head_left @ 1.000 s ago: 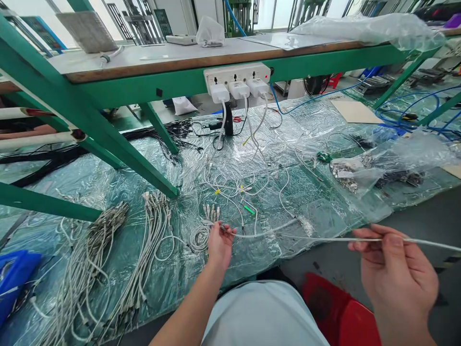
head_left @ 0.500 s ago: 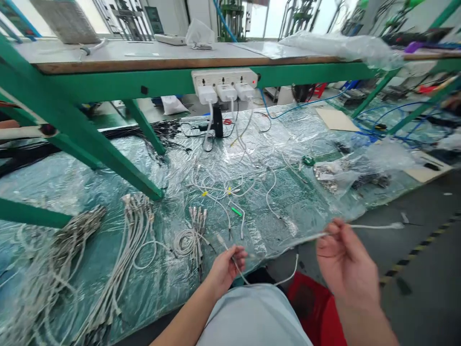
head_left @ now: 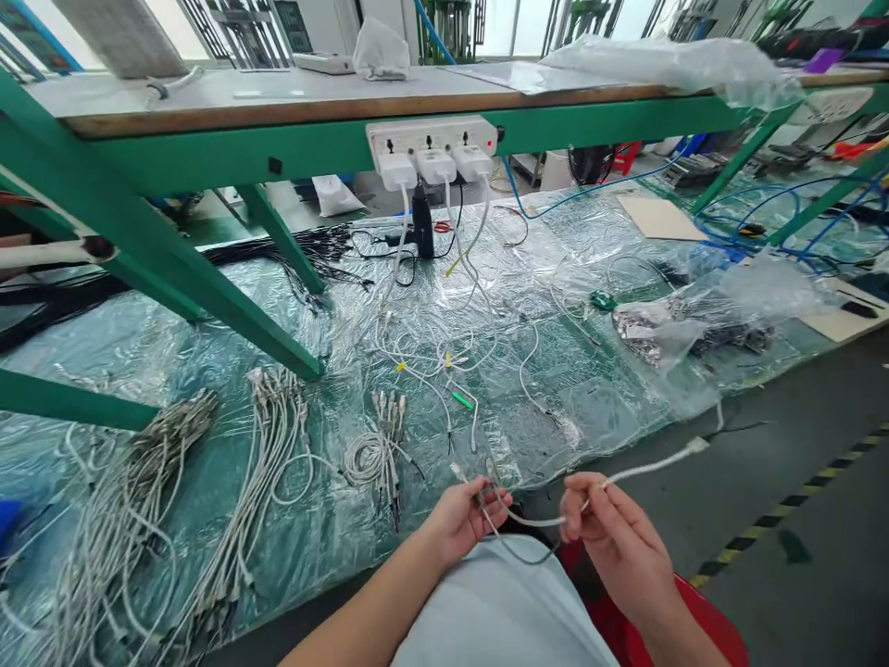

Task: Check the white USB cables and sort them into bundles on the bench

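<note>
My left hand (head_left: 467,521) is low in the middle, its fingers closed on a white cable whose pale plug end (head_left: 458,471) sticks out past them. My right hand (head_left: 617,542) pinches a white cable (head_left: 653,467) further right. Beyond its fingers the cable runs right to a pale connector (head_left: 696,446). Between the hands the cable sags, and a thinner loop hangs below. Just beyond my left hand, a coiled cable bundle (head_left: 365,460) lies on the plastic-covered bench (head_left: 576,389). Whether both hands hold one cable I cannot tell.
Straight bundles of white cables (head_left: 243,500) lie at the left. A power strip (head_left: 431,137) with several chargers is fixed to the green frame (head_left: 312,148). Loose cables with yellow tags lie mid-bench, and a plastic bag of metal parts (head_left: 645,329) sits right.
My right hand has moved left and down, closer to my left hand. My left hand has shifted slightly right. The cable between them has gone slack and its right end swings nearer.
</note>
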The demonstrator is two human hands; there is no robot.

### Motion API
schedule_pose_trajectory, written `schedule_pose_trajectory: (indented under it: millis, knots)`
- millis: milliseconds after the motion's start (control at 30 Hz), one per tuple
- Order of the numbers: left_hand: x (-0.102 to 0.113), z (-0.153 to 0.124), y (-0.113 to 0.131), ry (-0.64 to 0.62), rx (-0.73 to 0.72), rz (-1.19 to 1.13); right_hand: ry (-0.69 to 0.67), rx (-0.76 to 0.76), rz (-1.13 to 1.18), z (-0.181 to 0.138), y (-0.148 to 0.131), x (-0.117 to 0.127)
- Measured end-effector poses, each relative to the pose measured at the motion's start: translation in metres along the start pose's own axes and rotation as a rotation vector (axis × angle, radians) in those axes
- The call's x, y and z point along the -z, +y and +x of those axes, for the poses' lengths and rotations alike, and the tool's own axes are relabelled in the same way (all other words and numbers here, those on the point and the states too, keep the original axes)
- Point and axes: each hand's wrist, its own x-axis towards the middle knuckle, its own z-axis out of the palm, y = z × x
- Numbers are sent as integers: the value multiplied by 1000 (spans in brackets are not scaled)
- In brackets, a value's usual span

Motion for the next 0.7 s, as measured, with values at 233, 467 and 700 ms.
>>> schedule_pose_trajectory:
  millis: [233, 467, 700]
  knots:
    - [-9, -15, 22, -75, -248, -123, 6, -166, -173, -8, 19, 40]
    - [-11, -46, 34, -366, -376, -214, 178, -184, -145, 4, 41, 60]
    - [-12, -63, 31, -362, -498, -175, 404, -367, -521, 40, 55, 108]
